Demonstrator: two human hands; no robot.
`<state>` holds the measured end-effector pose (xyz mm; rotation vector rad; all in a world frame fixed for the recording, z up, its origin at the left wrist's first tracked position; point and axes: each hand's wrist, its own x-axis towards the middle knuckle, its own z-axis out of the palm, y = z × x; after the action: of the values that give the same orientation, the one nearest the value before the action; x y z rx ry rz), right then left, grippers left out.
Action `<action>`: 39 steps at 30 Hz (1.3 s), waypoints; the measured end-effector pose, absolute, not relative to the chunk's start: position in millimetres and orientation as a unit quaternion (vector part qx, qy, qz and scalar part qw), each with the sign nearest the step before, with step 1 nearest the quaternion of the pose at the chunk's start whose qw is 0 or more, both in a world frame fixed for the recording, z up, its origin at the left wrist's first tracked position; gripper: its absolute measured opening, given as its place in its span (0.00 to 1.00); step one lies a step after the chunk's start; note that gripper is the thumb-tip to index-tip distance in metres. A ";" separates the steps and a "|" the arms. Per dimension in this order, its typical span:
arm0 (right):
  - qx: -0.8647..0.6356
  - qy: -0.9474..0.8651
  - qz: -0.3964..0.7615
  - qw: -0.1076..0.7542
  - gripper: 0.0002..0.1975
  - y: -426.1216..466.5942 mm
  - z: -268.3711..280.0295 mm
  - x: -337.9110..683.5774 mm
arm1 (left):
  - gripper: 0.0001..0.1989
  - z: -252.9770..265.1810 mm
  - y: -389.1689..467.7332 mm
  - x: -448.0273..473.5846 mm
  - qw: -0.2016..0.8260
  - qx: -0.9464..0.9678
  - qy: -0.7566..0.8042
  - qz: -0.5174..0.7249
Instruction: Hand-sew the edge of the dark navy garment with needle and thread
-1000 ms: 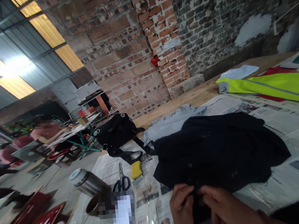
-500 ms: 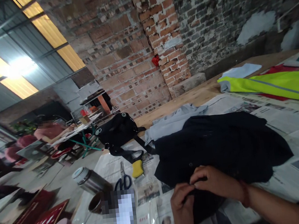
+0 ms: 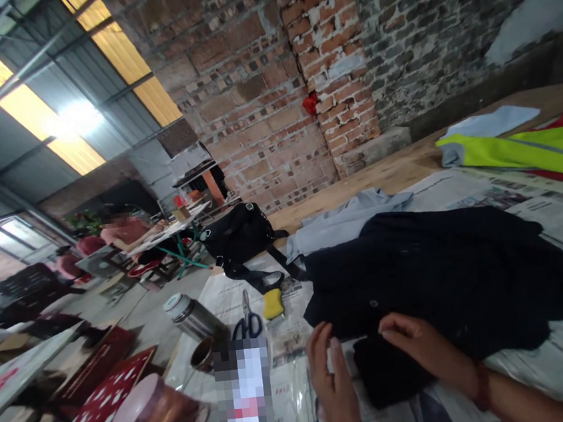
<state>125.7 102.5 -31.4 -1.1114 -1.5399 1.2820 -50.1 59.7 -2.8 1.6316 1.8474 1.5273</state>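
Note:
A dark navy garment (image 3: 433, 269) lies spread on the newspaper-covered table. At its near edge sits a smaller black folded piece of cloth (image 3: 387, 378); I cannot tell whether the two are joined. My left hand (image 3: 334, 383) is just left of the black piece, raised with its fingers apart and nothing in it. Over the right side of that piece, my right hand (image 3: 420, 341) has its fingers stretched out and the thumb apart, holding nothing. Whether its fingertips touch the cloth is unclear.
Scissors (image 3: 246, 325), a yellow object (image 3: 273, 304), a steel thermos (image 3: 194, 316), a brown cup (image 3: 202, 355) and a pink-lidded jar (image 3: 151, 406) stand left. Behind are a black bag (image 3: 238, 232) and grey cloth (image 3: 347, 221). A yellow-green vest (image 3: 521, 152) lies right. A person (image 3: 127, 230) sits far off.
My hands were together, pinching the dark cloth's near edge; now they are apart and that grip is released. My view has swung left, so the scene sits further right.

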 end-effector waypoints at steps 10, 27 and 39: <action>-0.453 -0.638 0.476 0.401 0.11 98.9 -30.8 124.0 | 0.20 27.7 91.0 -120.8 -0.069 0.564 0.818 0.092; -0.443 -0.645 0.481 0.396 0.11 99.3 -31.2 124.6 | 0.23 21.5 107.6 -140.2 -0.019 0.546 0.836 0.053; -0.443 -0.615 0.498 0.421 0.11 99.4 -32.1 124.9 | 0.18 21.5 71.3 -63.1 0.083 0.628 0.642 0.432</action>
<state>124.9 99.4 -32.1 -1.1101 -1.5402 1.2489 -63.1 71.3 21.5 1.8738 1.9170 1.2903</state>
